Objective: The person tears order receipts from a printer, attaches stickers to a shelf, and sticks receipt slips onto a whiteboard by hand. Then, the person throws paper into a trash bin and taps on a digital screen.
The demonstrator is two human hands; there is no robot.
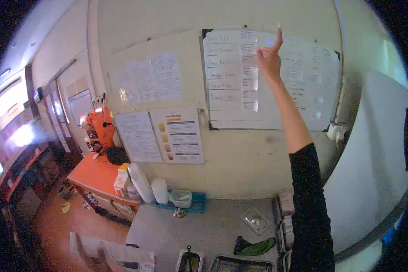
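My right hand (270, 56) is raised in front of the whiteboard (269, 115), index finger stretched upward and thumb apart, holding nothing. Whether the fingertip touches the wall cannot be made out. Handwritten rows and small printed labels (249, 84) cover the board to the left of my wrist, with more writing on the right. At the lower left, a pale, paper-like thing (127, 254) is smeared by motion. Brownish blurred shapes cross its left part; they may be my left hand, but its fingers cannot be made out.
Papers (179, 136) hang left of the board. Below are a metal counter (213, 222) with a small lid (255, 221), a dark green cloth (254, 246), trays (240, 264) and plastic tubs (181, 197). An orange machine (103, 127) stands on an orange-topped table (93, 174).
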